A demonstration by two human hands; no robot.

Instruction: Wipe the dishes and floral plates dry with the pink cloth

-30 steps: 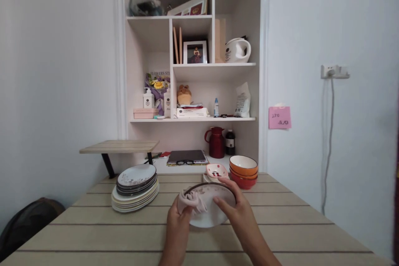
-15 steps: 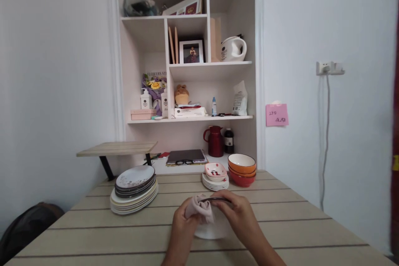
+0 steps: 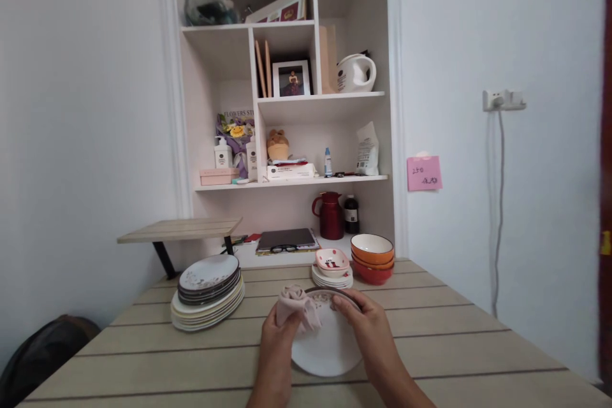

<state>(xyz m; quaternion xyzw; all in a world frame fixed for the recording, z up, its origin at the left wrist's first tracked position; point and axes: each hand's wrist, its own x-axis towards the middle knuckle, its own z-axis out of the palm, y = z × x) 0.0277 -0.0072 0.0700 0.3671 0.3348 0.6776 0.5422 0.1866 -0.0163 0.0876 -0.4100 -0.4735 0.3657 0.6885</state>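
Brown-rimmed floral plate [image 3: 327, 347] is being gripped by right hand [image 3: 370, 325], pink cloth [image 3: 297, 305] by left hand [image 3: 278, 343], wiping seemingly unfinished.

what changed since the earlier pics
The held plate sits lower in view, its face turned more toward the camera. The right hand still grips its rim; the left hand still holds the cloth. Nothing was let go. The stacked plates, small dishes and bowls stayed put.

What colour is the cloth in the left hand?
The cloth is pale greyish pink; it shows in the head view.
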